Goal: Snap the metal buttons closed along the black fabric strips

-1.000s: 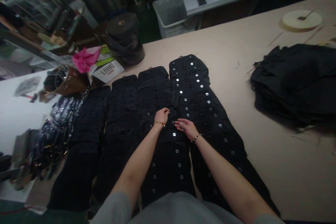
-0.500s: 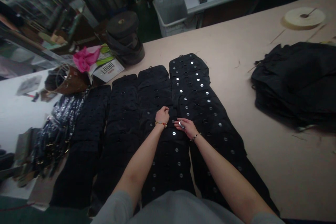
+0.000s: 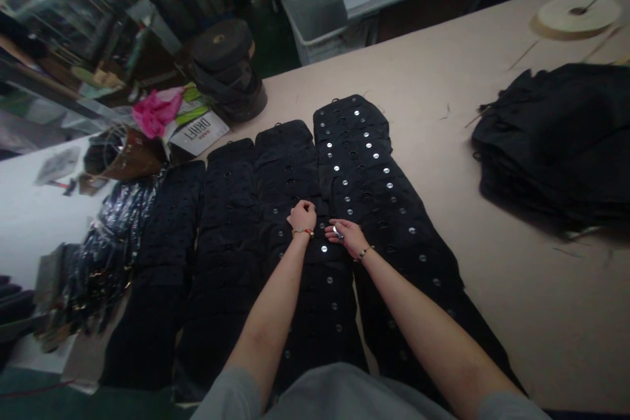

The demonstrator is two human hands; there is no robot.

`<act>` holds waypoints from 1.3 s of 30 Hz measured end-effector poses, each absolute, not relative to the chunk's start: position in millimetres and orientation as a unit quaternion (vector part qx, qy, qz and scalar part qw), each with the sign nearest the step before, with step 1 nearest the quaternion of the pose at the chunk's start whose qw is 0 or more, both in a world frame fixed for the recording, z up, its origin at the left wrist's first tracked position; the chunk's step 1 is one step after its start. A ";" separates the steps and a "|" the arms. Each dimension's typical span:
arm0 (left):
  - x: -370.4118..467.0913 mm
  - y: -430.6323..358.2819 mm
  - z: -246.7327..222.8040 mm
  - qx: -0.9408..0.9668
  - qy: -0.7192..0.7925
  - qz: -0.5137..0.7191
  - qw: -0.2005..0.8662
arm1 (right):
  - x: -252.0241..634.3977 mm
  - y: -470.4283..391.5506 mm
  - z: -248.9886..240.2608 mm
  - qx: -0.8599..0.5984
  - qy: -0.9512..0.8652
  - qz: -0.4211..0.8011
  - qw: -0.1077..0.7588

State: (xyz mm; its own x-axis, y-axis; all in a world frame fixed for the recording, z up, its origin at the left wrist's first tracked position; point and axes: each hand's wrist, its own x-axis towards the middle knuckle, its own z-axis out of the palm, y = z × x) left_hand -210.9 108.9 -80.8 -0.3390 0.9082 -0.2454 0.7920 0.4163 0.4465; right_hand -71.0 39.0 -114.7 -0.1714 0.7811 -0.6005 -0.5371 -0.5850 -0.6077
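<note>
Rows of overlapping black fabric pieces [image 3: 285,151] lie on the table, the two right-hand rows dotted with small silver discs [image 3: 324,249]. Over the third row from the left, my left hand [image 3: 302,215] is closed with its fingertips pinched; whatever is between them is too small to make out. Just to its right, my right hand [image 3: 347,235] is palm-up with curled fingers, holding a few shiny silver discs [image 3: 337,232]. The rightmost row [image 3: 364,174] carries discs along both sides.
A black fabric heap [image 3: 551,144] and a cream tape roll [image 3: 579,12] lie right on the table [image 3: 433,72]. Dark webbing rolls [image 3: 224,69], a DRAFT box [image 3: 199,134], pink cloth [image 3: 156,111] and a brown basket [image 3: 135,154] stand left. Behind is a grey bin [image 3: 317,13].
The view has shifted slightly. My left hand has turned a little, its fingertips still pinched over the fabric; my right hand holds the discs almost as before.
</note>
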 end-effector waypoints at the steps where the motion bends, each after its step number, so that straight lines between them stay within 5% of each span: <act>1: -211.3 108.3 -82.0 0.530 0.807 0.128 0.228 | -70.8 39.2 -115.6 -0.470 -0.129 0.756 0.436; 22: -237.4 114.7 -74.5 0.600 0.733 0.109 0.301 | -81.8 37.4 -100.4 -0.550 -0.192 0.686 0.435; 39: -245.7 163.9 -61.1 0.723 0.588 -0.104 0.347 | -96.8 39.2 -87.0 -0.625 -0.185 0.635 0.415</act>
